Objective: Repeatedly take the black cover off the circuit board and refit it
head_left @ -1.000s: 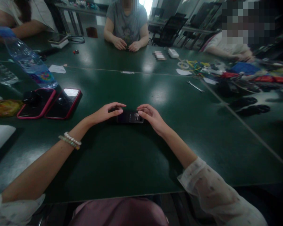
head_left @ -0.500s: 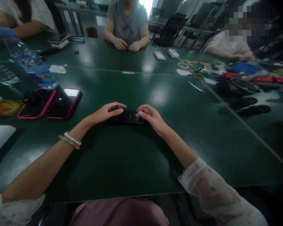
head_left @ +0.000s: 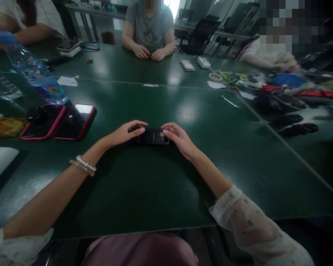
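A small flat black rectangular device point(head_left: 153, 137) with pale print and a light square mark near its right end lies on the green table point(head_left: 144, 192). At its left end is my left hand point(head_left: 127, 132), fingers stretched out past the far edge and thumb tip by the upper left corner. My right hand point(head_left: 179, 136) rests at the opposite end, its fingers bent loosely and its thumb over the upper right corner. Both hands look open, with thumb and fingers apart. Whether they press on the device is hard to make out.
Two red-cased phones point(head_left: 76, 123) lie to the left, near a water bottle point(head_left: 36, 70) and a white object point(head_left: 1, 162). To the right are a wrench point(head_left: 230, 102) and a pile of cables and tools point(head_left: 288, 88). A person point(head_left: 150, 31) sits opposite; others sit at both sides.
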